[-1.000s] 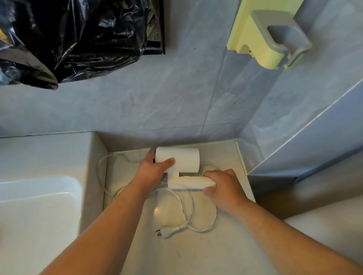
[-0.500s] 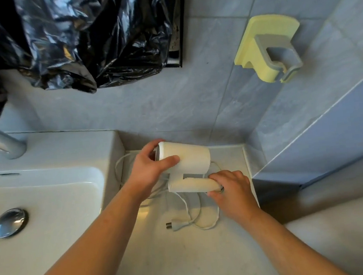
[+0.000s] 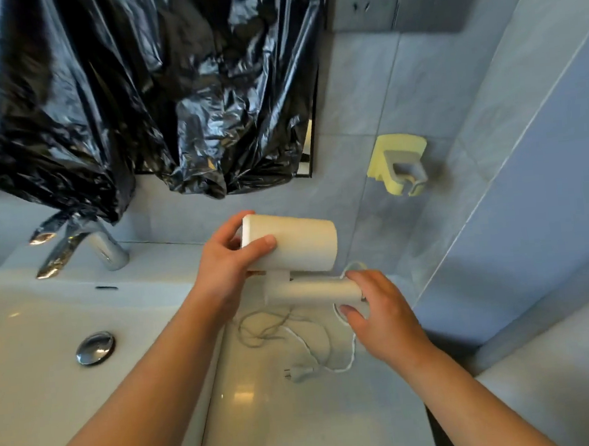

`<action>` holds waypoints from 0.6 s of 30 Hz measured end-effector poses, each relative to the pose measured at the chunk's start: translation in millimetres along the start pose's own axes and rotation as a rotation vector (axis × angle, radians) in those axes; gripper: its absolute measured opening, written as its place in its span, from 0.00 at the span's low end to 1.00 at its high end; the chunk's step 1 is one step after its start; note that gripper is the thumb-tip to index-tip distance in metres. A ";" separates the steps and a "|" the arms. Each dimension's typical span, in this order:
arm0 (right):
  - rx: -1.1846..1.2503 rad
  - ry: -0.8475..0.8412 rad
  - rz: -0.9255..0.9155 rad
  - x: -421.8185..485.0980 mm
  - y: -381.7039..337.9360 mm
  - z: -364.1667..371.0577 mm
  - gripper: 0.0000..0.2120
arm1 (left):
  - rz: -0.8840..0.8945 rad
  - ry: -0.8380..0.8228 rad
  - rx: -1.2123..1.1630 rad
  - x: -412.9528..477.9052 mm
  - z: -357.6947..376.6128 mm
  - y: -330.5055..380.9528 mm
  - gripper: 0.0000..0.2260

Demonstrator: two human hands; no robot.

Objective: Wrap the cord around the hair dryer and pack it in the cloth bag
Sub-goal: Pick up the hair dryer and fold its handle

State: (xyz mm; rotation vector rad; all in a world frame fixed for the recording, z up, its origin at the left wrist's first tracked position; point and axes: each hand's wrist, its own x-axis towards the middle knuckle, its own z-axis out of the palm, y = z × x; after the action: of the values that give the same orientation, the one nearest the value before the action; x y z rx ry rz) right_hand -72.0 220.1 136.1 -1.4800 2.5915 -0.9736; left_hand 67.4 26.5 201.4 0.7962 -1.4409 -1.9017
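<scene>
A white hair dryer [image 3: 299, 247] with its handle folded is held in the air above the counter. My left hand [image 3: 228, 265] grips the left end of its barrel. My right hand [image 3: 377, 312] is closed on the end of the handle, where the cord comes out. The white cord [image 3: 319, 346] hangs down in loose loops onto the pale counter [image 3: 305, 419], and its plug [image 3: 298, 373] lies flat there. No cloth bag is in view.
A white sink [image 3: 46, 354] with a chrome drain [image 3: 94, 348] and faucet [image 3: 83, 248] sits to the left. Black plastic sheeting [image 3: 112, 96] hangs over the wall above. A yellow and grey wall holder [image 3: 399, 164] is mounted on the tiles at right.
Both hands have lifted the hair dryer off the counter and higher. The cord now trails down from it. The view has tilted up, showing more of the sink and faucet.
</scene>
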 end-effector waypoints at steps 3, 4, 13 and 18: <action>-0.300 0.075 -0.182 5.7 -24.4 -23.4 0.18 | 0.055 -0.012 0.020 -16.4 9.5 27.7 0.27; -0.314 0.035 -0.223 7.4 -34.7 -31.1 0.20 | 0.071 -0.021 0.035 -21.5 12.8 35.2 0.27; -0.174 0.067 -0.396 18.3 -60.5 -98.3 0.26 | 0.128 -0.048 0.288 -50.0 18.1 86.2 0.23; -0.183 0.026 -0.581 24.3 -71.1 -128.7 0.25 | 0.357 -0.248 1.219 -59.0 20.8 133.6 0.28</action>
State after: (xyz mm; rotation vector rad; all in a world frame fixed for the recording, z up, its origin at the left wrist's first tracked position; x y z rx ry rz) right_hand -68.1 241.1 283.5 -2.3584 2.3534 -0.7875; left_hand 103.8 55.6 341.4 0.7008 -2.6973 -0.7199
